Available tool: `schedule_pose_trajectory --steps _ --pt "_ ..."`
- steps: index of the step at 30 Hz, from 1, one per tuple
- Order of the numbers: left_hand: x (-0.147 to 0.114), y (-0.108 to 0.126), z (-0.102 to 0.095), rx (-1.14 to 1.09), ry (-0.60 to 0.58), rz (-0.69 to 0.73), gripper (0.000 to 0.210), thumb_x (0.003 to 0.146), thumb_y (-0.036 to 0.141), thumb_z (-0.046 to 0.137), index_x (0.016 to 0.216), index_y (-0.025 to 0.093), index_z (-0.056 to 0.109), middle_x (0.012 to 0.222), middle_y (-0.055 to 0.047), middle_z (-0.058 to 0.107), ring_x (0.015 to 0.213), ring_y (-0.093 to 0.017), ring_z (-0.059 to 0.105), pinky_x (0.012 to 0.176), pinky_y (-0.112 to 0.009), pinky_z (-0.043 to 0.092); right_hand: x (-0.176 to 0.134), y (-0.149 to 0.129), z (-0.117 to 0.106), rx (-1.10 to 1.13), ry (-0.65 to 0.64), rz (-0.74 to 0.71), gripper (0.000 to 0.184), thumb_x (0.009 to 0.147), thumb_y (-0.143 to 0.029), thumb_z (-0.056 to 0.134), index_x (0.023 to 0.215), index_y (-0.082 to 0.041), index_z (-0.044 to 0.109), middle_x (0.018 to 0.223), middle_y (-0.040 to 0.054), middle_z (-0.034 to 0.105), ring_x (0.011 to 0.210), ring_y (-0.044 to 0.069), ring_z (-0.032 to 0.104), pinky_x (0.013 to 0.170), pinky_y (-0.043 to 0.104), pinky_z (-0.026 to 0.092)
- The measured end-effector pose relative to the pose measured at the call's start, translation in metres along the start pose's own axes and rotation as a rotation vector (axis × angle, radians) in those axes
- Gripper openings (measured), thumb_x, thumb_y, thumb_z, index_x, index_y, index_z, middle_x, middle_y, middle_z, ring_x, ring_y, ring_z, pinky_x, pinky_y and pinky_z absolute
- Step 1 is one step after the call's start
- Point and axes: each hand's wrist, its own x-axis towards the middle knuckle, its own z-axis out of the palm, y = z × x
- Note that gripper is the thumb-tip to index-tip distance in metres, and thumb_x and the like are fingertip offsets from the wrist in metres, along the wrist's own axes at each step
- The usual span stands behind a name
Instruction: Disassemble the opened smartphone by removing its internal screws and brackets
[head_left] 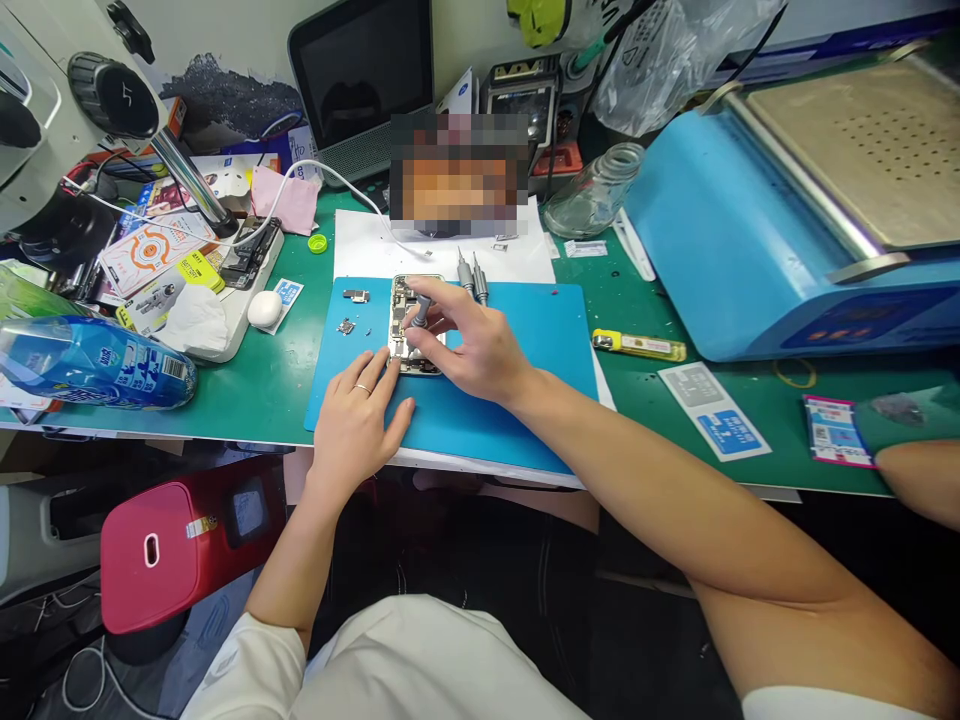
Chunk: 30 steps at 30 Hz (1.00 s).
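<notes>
Screwdriver on an opened phone

The right hand (472, 345) pinches a screwdriver (420, 312) upright over the phone (409, 325), which lies on the mat (525, 330) under the tip. The left hand (360, 405) lies flat, bracing its near edge. A slipping tip could gouge the board or flick screws toward loose parts (352, 310) left of the grip.

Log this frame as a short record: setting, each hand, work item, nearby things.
setting: cluttered green bench with blue mat
left hand: flat on mat, fingertips at the opened phone
right hand: holds small screwdriver upright on the phone
nearby: two spare screwdrivers, loose parts, blue machine, water bottle
</notes>
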Motion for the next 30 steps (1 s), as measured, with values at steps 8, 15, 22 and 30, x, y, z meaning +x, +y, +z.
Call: schedule_pose_trajectory --steps 8,15,22,30 --pt "-0.0002 -0.0007 0.0014 0.013 0.019 0.020 0.046 0.110 0.038 0.054 0.149 0.014 0.062 0.156 -0.016 0.064 0.147 -0.036 0.058 0.116 -0.052 0.053 -0.0004 0.0023 0.0004 0.012 0.017 -0.026 0.048 0.107 -0.032 0.058 0.155 -0.029 0.049 0.109 0.0026 0.079 0.086 0.017 0.078 0.079 0.030 0.070" --pt "-0.0001 -0.0007 0.0006 -0.011 0.019 0.008 0.052 0.111 0.039 0.052 0.155 0.012 0.055 0.156 -0.017 0.063 0.147 -0.036 0.058 0.116 -0.052 0.052 -0.0012 0.0024 0.0005 0.005 0.005 0.006 0.049 0.107 -0.036 0.058 0.154 -0.029 0.050 0.113 0.0038 0.078 0.090 0.019 0.080 0.079 0.033 0.071" --pt "0.0015 -0.0008 -0.0005 0.011 -0.017 0.003 0.052 0.111 0.045 0.052 0.153 0.015 0.058 0.158 -0.016 0.061 0.147 -0.036 0.057 0.117 -0.052 0.051 -0.0011 0.0013 -0.0002 -0.012 -0.003 0.013 0.048 0.108 -0.037 0.055 0.155 -0.030 0.049 0.109 0.0031 0.078 0.088 0.019 0.079 0.079 0.034 0.071" --pt "0.0007 -0.0004 0.0011 0.010 0.005 0.008 0.052 0.111 0.044 0.052 0.152 0.013 0.059 0.157 -0.017 0.062 0.147 -0.036 0.057 0.117 -0.052 0.051 -0.0011 0.0018 -0.0009 -0.016 0.007 -0.006 0.047 0.109 -0.035 0.055 0.155 -0.030 0.048 0.108 0.0024 0.079 0.086 0.018 0.077 0.079 0.033 0.070"
